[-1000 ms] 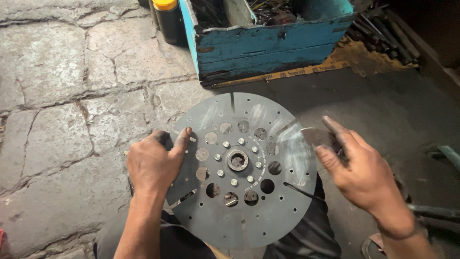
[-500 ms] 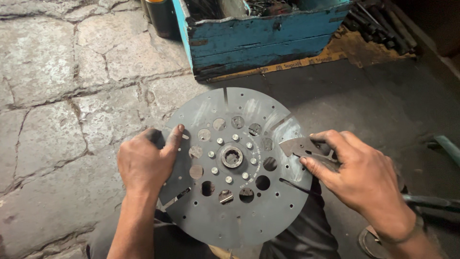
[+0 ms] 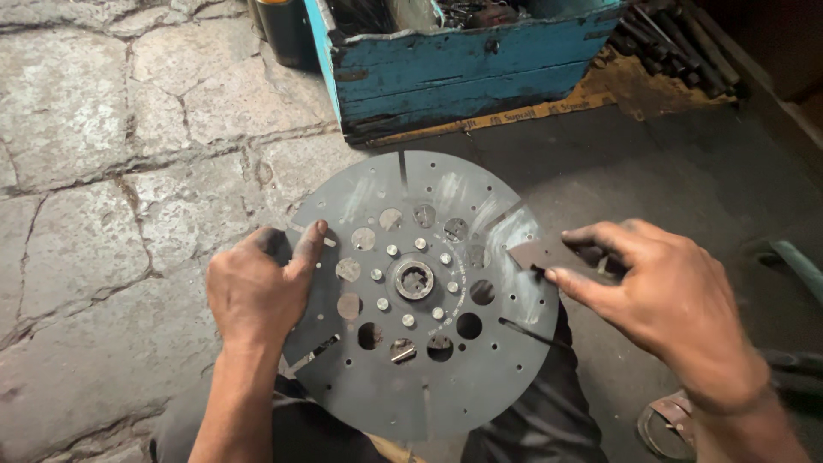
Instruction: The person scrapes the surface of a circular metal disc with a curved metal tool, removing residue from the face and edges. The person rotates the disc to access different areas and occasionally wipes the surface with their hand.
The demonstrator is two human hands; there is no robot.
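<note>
A round grey metal disc (image 3: 420, 360) with a splined centre hub, rivets and several round holes rests across my knees. My left hand (image 3: 257, 287) grips its left rim, thumb lying on the face. My right hand (image 3: 660, 291) hovers at the disc's right rim and pinches a small flat grey metal piece (image 3: 530, 254) between thumb and forefinger, its tip touching the rim.
A worn blue wooden box (image 3: 467, 73) full of tools stands just beyond the disc. A dark can (image 3: 283, 30) sits to its left. Dark rods (image 3: 677, 34) lie at the upper right. Cracked stone paving (image 3: 94, 171) fills the left; a sandal (image 3: 669, 424) shows at lower right.
My right hand has drawn the small metal piece slightly outward along the disc's right rim. The left hand keeps its grip on the left rim.
</note>
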